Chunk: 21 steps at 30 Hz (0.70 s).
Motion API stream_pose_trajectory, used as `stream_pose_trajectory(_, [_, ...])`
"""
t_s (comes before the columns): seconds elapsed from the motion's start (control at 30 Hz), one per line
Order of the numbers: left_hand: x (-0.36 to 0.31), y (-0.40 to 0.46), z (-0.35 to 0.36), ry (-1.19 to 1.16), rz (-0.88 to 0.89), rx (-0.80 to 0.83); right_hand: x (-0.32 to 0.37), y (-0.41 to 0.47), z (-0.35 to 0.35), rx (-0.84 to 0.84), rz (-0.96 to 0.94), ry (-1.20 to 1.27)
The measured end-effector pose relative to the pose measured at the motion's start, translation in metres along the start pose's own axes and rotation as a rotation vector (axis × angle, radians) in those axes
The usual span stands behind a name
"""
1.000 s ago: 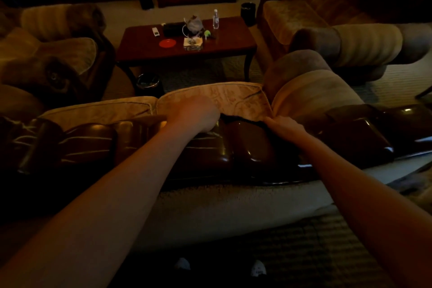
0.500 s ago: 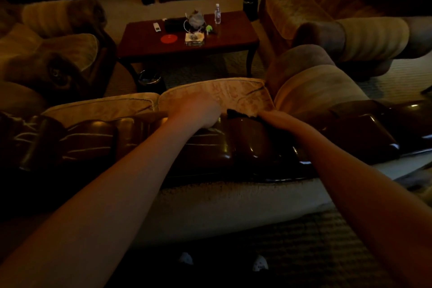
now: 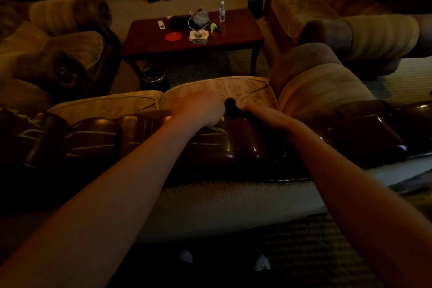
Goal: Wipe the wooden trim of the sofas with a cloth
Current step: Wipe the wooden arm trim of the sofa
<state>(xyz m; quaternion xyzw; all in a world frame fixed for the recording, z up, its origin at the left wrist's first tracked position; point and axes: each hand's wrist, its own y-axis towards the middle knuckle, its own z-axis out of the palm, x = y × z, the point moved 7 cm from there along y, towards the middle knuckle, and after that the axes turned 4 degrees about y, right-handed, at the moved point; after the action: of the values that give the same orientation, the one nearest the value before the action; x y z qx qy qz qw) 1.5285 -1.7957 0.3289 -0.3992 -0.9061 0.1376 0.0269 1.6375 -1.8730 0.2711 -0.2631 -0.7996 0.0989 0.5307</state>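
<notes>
I stand behind a sofa whose glossy dark carved wooden trim (image 3: 210, 147) runs along the top of its back. My left hand (image 3: 201, 110) rests over the far edge of the trim at its middle, fingers curled down out of sight. My right hand (image 3: 254, 110) reaches over the trim just to the right and grips a dark cloth (image 3: 231, 106), which bunches up between the two hands. The room is dim and the fingers are hard to make out.
Tan seat cushions (image 3: 233, 89) lie beyond the trim. A dark red coffee table (image 3: 194, 37) with a bottle, a red disc and small items stands ahead. Armchairs sit at left (image 3: 58, 37) and right (image 3: 327, 18). A small bin (image 3: 154, 77) stands by the table.
My right hand has moved left along the trim toward my left hand, bunching the dark cloth up between them. The view has tilted slightly downward.
</notes>
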Motion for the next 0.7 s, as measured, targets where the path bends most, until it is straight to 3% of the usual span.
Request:
stream_pose_trajectory(0.1, [0.009,-0.001,-0.003,-0.052,-0.105,-0.033,0.041,-0.005,0.025,0.008,-0.181,-0.076])
stream_pose_trajectory(0.17, [0.003,-0.001,-0.004,-0.028,-0.037,0.022,0.037,0.003,0.023,0.031,-0.201,-0.075])
stream_pose_trajectory(0.23, [-0.004,-0.003,-0.003,0.015,0.064,0.068,0.010,0.011,0.007,0.014,-0.061,0.015])
stream_pose_trajectory(0.33, [-0.008,-0.010,-0.011,-0.080,0.135,0.030,-0.036,0.009,-0.016,-0.151,0.120,0.095])
stream_pose_trajectory(0.43, [-0.016,-0.016,-0.017,-0.267,0.212,-0.039,-0.035,-0.025,-0.016,-0.420,0.029,-0.035])
stream_pose_trajectory(0.53, [-0.033,-0.025,-0.023,-0.423,0.468,-0.078,-0.020,-0.099,0.027,-0.875,-0.268,0.054])
stream_pose_trajectory(0.6, [-0.049,-0.032,-0.015,-0.175,0.696,-0.123,-0.027,-0.131,0.093,-1.130,-0.326,0.190])
stream_pose_trajectory(0.7, [-0.065,-0.043,0.005,0.151,0.937,-0.087,-0.046,-0.116,0.155,-1.239,-0.188,0.505])
